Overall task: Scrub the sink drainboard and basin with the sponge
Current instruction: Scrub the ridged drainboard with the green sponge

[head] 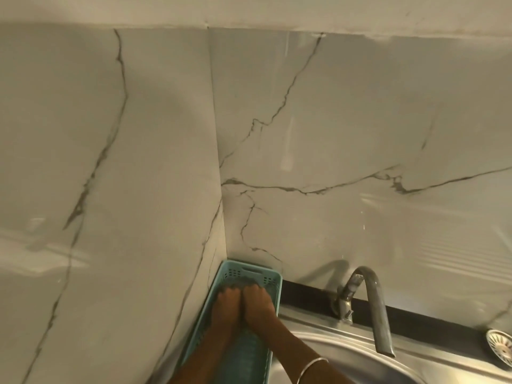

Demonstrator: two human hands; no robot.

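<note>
A dark grey scrubbing pad [243, 282], probably the sponge, lies at the far end of a teal plastic basket [250, 270] in the wall corner. My left hand [225, 303] and my right hand [259, 303] reach into the basket side by side and touch each other. The fingers of both hands curl down onto the pad, and their tips are partly hidden in it. The steel sink basin [346, 356] lies to the right of the basket, with only its left rim and part of the bowl in view.
A curved metal faucet [372, 300] stands behind the basin, its spout pointing down. A round sink strainer [500, 347] rests on the steel ledge at the far right. Marble-patterned wall tiles [332, 134] close in on the left and behind. A thin bangle [313, 367] circles my right wrist.
</note>
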